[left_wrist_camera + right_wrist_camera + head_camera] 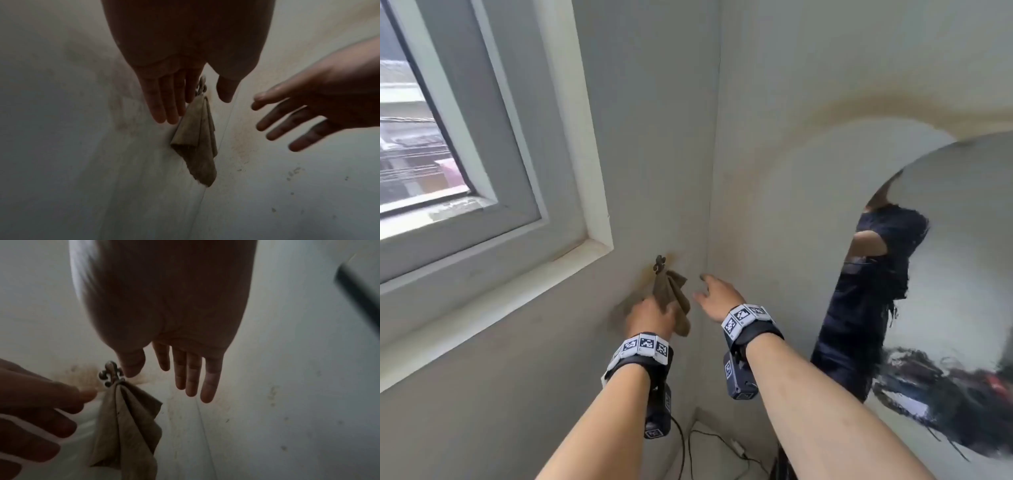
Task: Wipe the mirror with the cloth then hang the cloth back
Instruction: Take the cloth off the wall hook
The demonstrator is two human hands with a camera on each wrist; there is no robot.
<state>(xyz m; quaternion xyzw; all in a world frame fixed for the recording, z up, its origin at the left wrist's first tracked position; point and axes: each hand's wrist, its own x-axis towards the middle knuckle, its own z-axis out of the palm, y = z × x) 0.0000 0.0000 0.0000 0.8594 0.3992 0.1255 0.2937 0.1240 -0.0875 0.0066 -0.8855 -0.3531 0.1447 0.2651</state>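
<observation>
A brown cloth (674,298) hangs from a small ornate metal hook (660,263) on the wall, close to the room corner. My left hand (650,315) is at the cloth's lower left. In the left wrist view its fingers (170,105) are straight beside the cloth (197,142), the thumb apart and not curled round it. My right hand (717,294) hovers just right of the cloth, fingers spread and holding nothing. The right wrist view shows its thumb near the hook (111,374) above the cloth (127,426). The arched mirror (945,274) is on the right wall.
A window (431,137) with a pale frame fills the left wall above the hook. Cables (722,445) lie on the floor in the corner below my arms. The mirror reflects a person in dark clothes.
</observation>
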